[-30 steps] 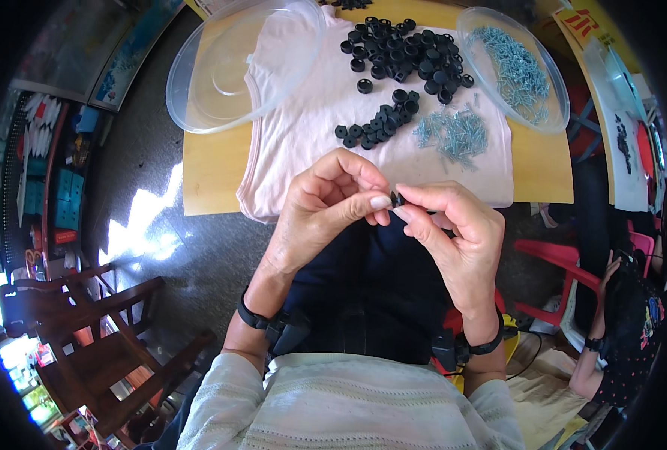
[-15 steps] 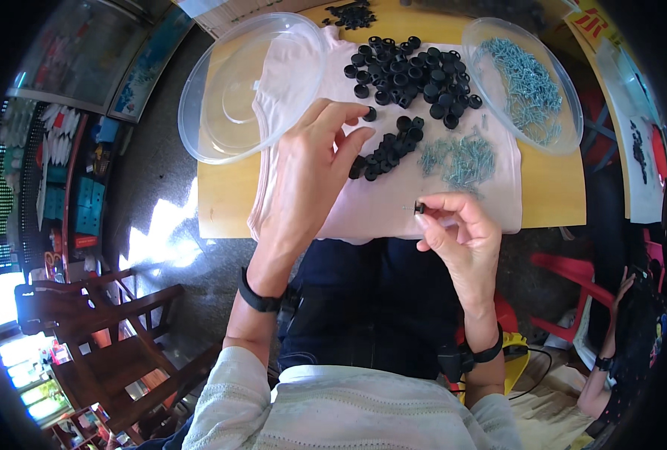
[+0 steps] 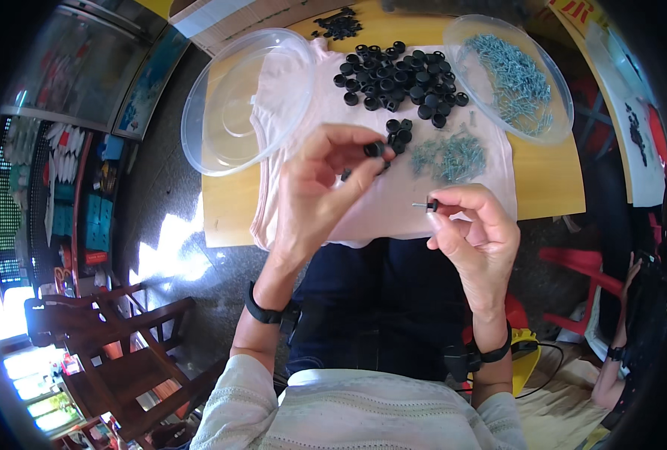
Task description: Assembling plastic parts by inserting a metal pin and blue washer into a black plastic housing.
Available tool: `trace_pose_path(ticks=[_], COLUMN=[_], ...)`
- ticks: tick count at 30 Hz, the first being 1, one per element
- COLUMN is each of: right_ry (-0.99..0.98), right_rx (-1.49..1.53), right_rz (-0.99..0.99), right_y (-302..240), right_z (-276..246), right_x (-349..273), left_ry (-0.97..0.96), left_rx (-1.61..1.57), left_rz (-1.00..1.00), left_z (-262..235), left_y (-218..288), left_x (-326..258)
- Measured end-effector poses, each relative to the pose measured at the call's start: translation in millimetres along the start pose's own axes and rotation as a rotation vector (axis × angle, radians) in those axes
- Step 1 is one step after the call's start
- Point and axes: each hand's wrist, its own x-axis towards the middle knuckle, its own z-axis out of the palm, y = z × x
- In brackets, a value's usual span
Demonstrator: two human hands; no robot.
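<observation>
Remotely, I see the left hand (image 3: 317,180) pinching a round black cap (image 3: 375,149) left of the loose screw pile (image 3: 453,159) and the right hand (image 3: 477,234) pinching a screw-bearing black fitting (image 3: 432,205) on that pile's near side; judged light and rigid, both suit rim grips.

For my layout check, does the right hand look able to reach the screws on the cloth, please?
Probably yes: the screws lie beyond the right hand with nothing visible between, though it holds a black part.
</observation>
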Motion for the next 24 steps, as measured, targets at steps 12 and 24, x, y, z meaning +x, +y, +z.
trace_pose_path(ticks=[12, 24], right_ry=[-0.057, -0.078], right_rx=[0.073, 0.001], right_rz=[-0.004, -0.049], right_y=[-13.0, -15.9], right_z=[13.9, 25.4], right_x=[-19.0, -28.8], left_ry=[-0.064, -0.03], left_rx=[-0.454, -0.618], left_rz=[-0.025, -0.06], left_z=[2.2, 0.6], left_y=[-0.2, 1.6], left_x=[-63.2, -77.0])
